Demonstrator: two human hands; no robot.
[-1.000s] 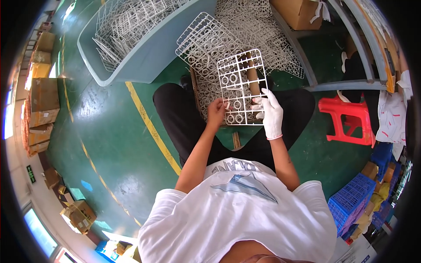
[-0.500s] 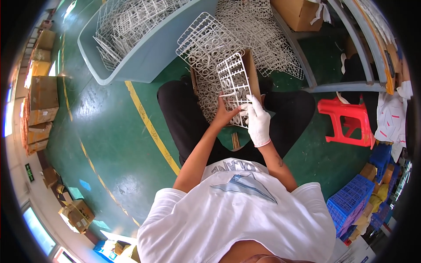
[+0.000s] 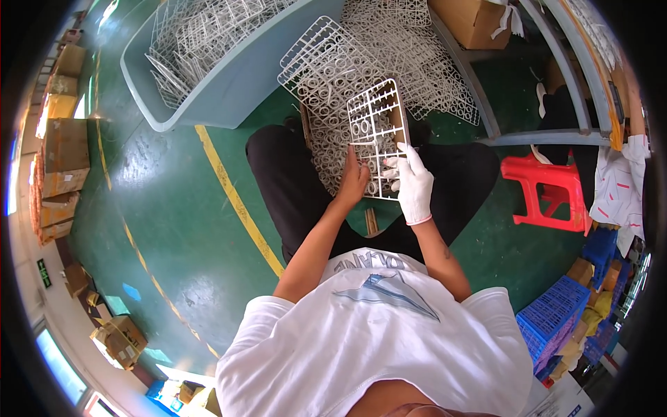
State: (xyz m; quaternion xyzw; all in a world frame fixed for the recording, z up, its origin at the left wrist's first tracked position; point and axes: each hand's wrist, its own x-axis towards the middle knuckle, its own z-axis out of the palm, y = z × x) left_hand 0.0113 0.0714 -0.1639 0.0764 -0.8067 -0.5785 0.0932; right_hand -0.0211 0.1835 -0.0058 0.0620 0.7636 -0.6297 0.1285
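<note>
A white plastic sprue frame (image 3: 373, 116) stands tilted between my hands, with a few rings (image 3: 360, 128) still attached to its thin bars. My bare left hand (image 3: 353, 182) is closed at the frame's lower left side. On the right edge, my right hand (image 3: 415, 186), in a white glove, grips it with bent fingers. Below and behind the frame, between my legs, is a cardboard box (image 3: 306, 132) full of loose white rings (image 3: 326, 154). Another sprue frame (image 3: 322, 43) with rings leans over the box's far side.
At the far left stands a grey-blue tub (image 3: 229, 87) of sprue frames. More frames lie in a heap (image 3: 431, 66) beyond the box. A metal rack (image 3: 549, 138), a red stool (image 3: 545, 191) and blue crates (image 3: 554, 316) are on the right. Cartons (image 3: 67, 156) line the left wall.
The sprue frame has turned slightly and shifted right, its top edge tilting. My gloved right hand has moved a little right with it; my left hand has moved slightly right too.
</note>
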